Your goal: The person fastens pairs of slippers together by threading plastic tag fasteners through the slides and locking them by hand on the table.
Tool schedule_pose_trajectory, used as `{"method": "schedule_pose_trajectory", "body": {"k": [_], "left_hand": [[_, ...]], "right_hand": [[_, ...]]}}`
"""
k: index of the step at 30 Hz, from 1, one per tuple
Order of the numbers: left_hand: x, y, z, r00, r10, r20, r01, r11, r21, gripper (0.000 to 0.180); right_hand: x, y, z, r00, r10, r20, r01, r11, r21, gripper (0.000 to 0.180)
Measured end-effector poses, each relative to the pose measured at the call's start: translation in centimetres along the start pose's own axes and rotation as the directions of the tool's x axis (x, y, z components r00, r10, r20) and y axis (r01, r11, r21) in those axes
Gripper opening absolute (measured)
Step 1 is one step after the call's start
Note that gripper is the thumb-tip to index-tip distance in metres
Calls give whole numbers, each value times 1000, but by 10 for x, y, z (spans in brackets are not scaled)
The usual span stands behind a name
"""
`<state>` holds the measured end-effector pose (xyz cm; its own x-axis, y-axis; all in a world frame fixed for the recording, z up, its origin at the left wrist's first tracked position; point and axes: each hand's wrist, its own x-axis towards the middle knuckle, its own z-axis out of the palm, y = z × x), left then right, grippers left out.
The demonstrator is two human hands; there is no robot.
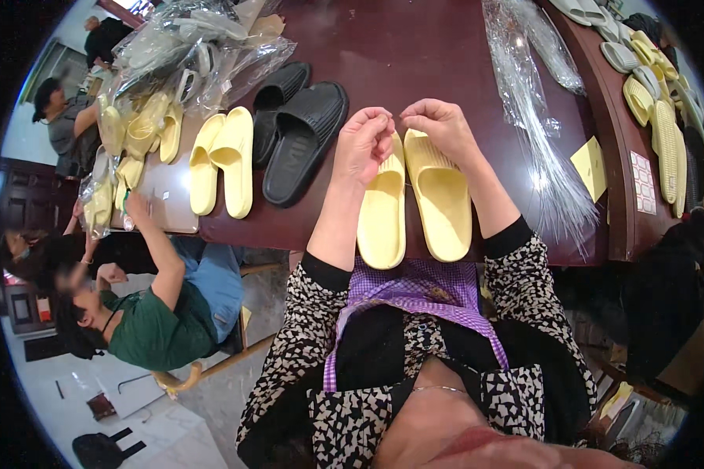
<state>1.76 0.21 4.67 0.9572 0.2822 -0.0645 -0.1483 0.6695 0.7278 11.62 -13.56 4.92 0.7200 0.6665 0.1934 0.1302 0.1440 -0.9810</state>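
Two yellow slide sandals, the left one point(383, 219) and the right one point(443, 205), lie side by side at the table's front edge, toes pointing away from me. Above their straps, my left hand point(365, 143) and my right hand point(443, 131) face each other, fingertips pinched and a small gap apart. Anything between the fingertips is too thin or small to make out. Part of each strap is hidden behind my hands. To the left lie a pair of black slides point(305, 144) and another pair of yellow slides point(233, 168).
Plastic-wrapped slides point(184, 47) are heaped at the far left. Clear thin plastic strands point(536, 133) lie at right, near a yellow card point(590, 168) and a sticker sheet point(643, 181). More slides point(665, 148) line a raised ledge. A co-worker in green point(164, 332) handles bagged slides.
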Motion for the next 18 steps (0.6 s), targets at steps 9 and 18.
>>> {"method": "schedule_pose_trajectory", "body": {"k": [9,18], "left_hand": [[1,-5,0,998,-22,-55,30,989,145,4],[0,-6,3,994,-9,-105,24,990,139,3]], "right_hand": [[-3,5,6,995,-73,-65,47,944,-325,12],[-6,-4,7,987,-155,-47,118,887,-447,12]]}}
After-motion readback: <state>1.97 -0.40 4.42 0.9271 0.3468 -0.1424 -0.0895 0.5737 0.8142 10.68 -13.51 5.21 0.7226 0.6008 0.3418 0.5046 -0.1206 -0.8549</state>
